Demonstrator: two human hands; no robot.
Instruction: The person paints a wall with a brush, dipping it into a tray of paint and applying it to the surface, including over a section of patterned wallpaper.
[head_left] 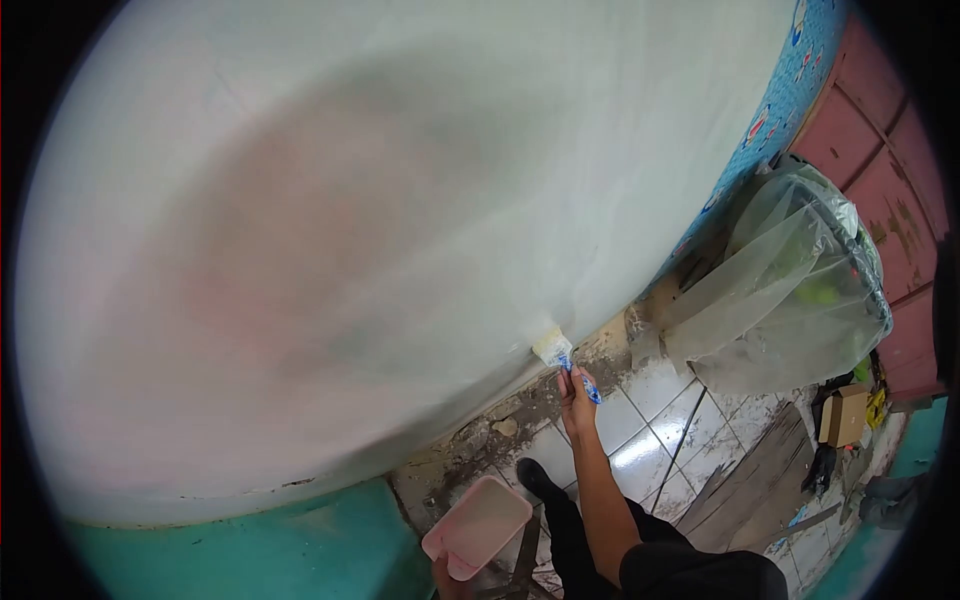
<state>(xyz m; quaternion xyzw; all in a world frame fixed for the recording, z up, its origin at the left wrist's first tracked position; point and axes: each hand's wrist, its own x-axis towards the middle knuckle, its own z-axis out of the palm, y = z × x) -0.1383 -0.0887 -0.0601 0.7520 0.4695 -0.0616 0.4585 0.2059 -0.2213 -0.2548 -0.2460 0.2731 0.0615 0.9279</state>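
Note:
My right hand (577, 393) is closed around the blue-and-white handle of a paintbrush (553, 346). The brush's pale bristles are up against the lower part of a whitish wall (450, 270), close above the floor edge. At the bottom of the view, my left hand (446, 578) grips the near edge of a pink plastic tub (486, 520). Whitish stuff covers the inside of the tub, and most of this hand is cut off by the frame edge.
A teal surface (290, 550) borders the wall at lower left. Dirt lines the wall's foot beside white floor tiles (640, 455). To the right stand a plastic-draped bin (790, 290), wooden boards (755, 480), a cardboard box (843, 415) and a pink panelled door (890, 190).

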